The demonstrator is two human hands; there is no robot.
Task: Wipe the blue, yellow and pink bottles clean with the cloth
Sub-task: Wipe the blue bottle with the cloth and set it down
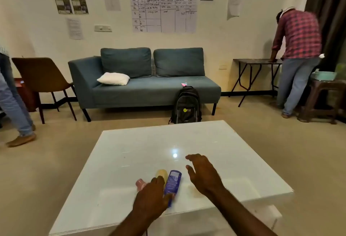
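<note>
Three bottles lie side by side near the front of the white table [234, 160]: a pink bottle [140, 183] on the left, a yellow bottle [162, 174] in the middle and a blue bottle [173, 182] on the right. My left hand [152, 198] rests over their near ends, its thumb against the blue bottle; I cannot tell whether it grips any of them. To the right of the blue bottle my right hand [203, 174] hovers just above the table, fingers spread and holding nothing. No cloth is in view.
A black backpack [185, 105] leans against a teal sofa [146, 85] beyond the table. A brown chair [44, 80] and a walking person [13, 104] are at left. At right, another person [297, 54] bends over a folding table [256, 63].
</note>
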